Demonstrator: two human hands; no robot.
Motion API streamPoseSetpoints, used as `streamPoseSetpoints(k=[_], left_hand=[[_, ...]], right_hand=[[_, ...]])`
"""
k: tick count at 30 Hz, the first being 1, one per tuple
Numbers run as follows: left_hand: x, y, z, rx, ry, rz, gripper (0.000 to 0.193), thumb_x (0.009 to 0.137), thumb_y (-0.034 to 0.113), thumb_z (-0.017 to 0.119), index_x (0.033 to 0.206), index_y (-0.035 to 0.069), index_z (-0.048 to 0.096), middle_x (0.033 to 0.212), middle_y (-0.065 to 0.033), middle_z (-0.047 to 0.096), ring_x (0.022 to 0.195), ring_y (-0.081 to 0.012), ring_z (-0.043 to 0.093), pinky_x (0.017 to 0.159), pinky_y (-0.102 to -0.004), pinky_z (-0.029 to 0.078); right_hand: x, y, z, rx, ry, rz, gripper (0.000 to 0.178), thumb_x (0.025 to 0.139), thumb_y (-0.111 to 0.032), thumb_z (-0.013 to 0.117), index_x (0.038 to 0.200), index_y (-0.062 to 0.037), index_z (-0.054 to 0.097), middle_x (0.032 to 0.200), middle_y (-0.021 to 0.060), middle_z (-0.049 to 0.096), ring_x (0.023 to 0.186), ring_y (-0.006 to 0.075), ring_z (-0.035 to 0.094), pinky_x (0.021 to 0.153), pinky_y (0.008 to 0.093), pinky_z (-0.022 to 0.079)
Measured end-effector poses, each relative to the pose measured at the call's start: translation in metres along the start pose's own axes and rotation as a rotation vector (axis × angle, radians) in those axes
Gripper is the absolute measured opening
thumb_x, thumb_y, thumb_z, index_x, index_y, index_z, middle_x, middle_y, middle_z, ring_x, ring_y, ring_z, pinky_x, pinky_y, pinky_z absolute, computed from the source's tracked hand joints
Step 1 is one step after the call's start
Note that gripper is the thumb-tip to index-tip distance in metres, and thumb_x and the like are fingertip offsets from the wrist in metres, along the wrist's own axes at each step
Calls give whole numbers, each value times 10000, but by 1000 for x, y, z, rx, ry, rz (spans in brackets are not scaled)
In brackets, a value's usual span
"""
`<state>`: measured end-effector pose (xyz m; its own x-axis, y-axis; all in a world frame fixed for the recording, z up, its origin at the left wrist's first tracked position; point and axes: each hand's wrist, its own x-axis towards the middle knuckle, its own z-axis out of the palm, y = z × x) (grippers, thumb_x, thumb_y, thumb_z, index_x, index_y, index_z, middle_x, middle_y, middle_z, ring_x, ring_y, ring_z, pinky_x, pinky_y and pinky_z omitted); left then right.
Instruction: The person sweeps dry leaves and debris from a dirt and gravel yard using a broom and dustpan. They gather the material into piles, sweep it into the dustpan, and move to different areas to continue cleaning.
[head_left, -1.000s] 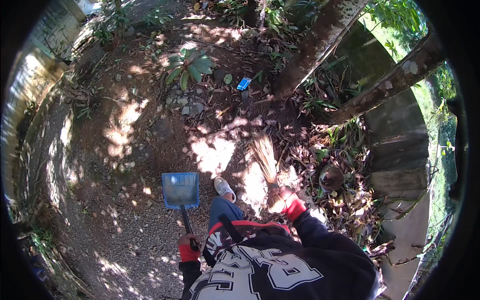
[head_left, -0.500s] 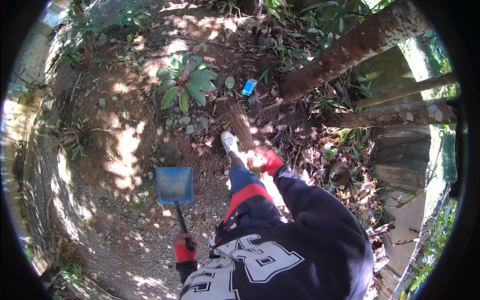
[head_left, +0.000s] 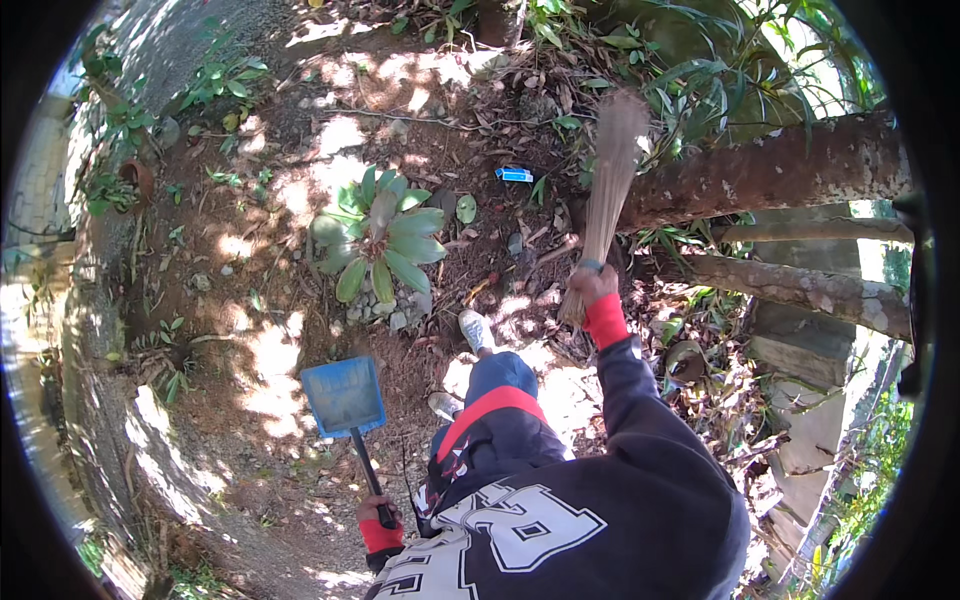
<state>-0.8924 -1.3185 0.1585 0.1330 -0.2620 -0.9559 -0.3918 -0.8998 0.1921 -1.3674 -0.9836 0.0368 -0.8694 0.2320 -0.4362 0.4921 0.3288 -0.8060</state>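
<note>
My right hand (head_left: 596, 285) is closed round the bound grip of a straw hand broom (head_left: 612, 160). Its bristles point away from me, raised beside a leaning tree trunk. In my left hand (head_left: 379, 512) is the black handle of a blue dustpan (head_left: 344, 396), held low at my left side with its pan facing up. On the soil ahead lies a small blue and white box (head_left: 514, 174), left of the broom and touched by neither hand.
A broad-leaved plant (head_left: 382, 236) grows ahead, with stones at its base. A thick trunk (head_left: 770, 178) and a thinner trunk (head_left: 800, 284) slant across the right. Dry leaves and a round brown object (head_left: 685, 360) lie beneath them. A concrete edge (head_left: 805, 345) runs farther right.
My right hand has swung the broom up and to the right, away from beside my foot. The dustpan has dipped slightly toward me. My feet and view have shifted; the small box appears turned.
</note>
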Motion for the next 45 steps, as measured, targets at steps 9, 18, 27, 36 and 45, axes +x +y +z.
streamPoseSetpoints(k=[9,18,27,36,45], left_hand=[[3,42,37,109,-47,44,68,693,43,525,720,24,466,531,-93,478,380,-216,439,340,-348,387],[-9,45,39,112,36,73,65,679,33,496,733,18,463,518,-97,463,380,-211,440,326,-329,390],[-6,37,39,162,34,-26,96,706,71,534,729,26,453,509,-101,466,363,-237,437,339,-352,400],[-13,31,25,170,-58,13,118,715,55,537,746,60,423,547,-87,464,390,-213,447,336,-336,398],[-3,-9,5,-47,-71,84,99,711,61,548,775,8,494,572,-107,502,446,-223,482,370,-354,398]], right_hand=[[31,67,63,-663,-776,43,409,553,-202,775,863,29,641,847,190,628,725,299,618,685,430,511],[137,-14,50,120,-5,216,336,564,-66,674,812,101,520,769,186,593,619,278,600,547,384,499],[25,36,39,-151,-447,57,409,552,-75,712,895,89,562,775,150,616,639,252,602,593,381,514],[172,30,42,148,-55,441,193,561,-28,709,687,47,585,640,129,583,544,272,577,518,382,480],[82,24,12,367,89,63,149,574,-14,671,642,21,542,636,52,553,522,167,540,469,316,450]])
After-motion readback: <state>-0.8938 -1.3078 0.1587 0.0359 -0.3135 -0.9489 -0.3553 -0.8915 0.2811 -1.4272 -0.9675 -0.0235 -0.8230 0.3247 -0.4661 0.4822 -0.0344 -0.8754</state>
